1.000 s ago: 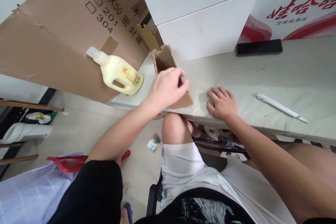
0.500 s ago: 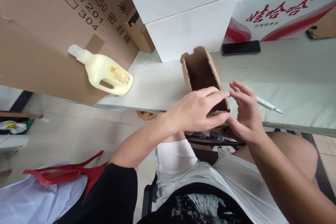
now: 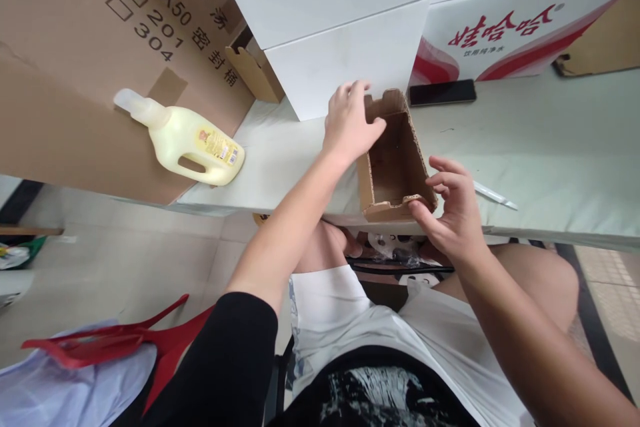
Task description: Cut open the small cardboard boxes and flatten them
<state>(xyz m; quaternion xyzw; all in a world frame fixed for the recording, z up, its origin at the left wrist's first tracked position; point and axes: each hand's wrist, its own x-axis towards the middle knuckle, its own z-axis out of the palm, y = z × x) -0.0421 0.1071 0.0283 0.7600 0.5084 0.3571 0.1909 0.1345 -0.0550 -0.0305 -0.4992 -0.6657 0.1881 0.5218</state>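
A small open-topped cardboard box [image 3: 366, 180] with notched rims stands near the table's front edge; its visible inside is bare brown card. My left hand [image 3: 347, 120] is at the box's far left corner, fingers spread, the thumb reaching over the rim. Whether those fingertips touch the card I cannot tell. At the near right corner, my right hand [image 3: 453, 210] grips the box lightly, with the thumb on the front rim and curled fingers against the right wall.
A yellow handled bottle [image 3: 195, 147] lies tilted at left before a large brown carton [image 3: 75, 80]. White boxes [image 3: 350, 57] stand behind. A black phone [image 3: 443, 93] and a slim white tool [image 3: 495, 196] lie on the right. Another notched cardboard piece [image 3: 257, 70] sits at back left.
My left hand has moved from the near right corner to the far left one, uncovering the inside. The box has turned slightly, and my right hand keeps by its near right corner.
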